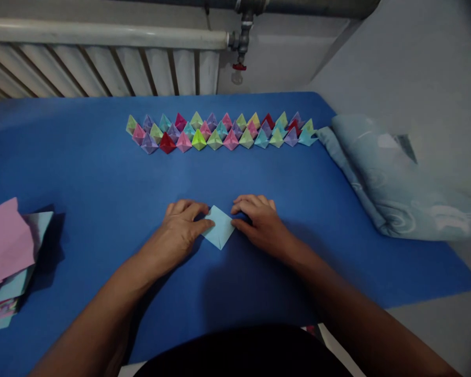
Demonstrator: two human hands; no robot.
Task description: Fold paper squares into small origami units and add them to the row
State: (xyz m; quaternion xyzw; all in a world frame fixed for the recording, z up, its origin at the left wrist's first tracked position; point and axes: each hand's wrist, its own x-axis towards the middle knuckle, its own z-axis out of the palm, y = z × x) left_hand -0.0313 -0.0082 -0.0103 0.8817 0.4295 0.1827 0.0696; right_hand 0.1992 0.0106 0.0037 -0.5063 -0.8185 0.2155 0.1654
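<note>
A small light-blue folded paper (220,228) lies on the blue table surface in front of me, turned as a diamond with a crease line near its lower corner. My left hand (183,222) pinches its left corner, the thumb on top of the paper. At the opposite corner, the thumb and fingers of my right hand (257,217) hold the right edge. The undersides of both corners are hidden.
Rows of colourful folded paper pieces (199,140) stand toward the back of the blue table (102,183). A stack of coloured paper (8,246) lies at the left. Folded light-blue fabric (380,178) sits at the right. A radiator (102,39) stands behind.
</note>
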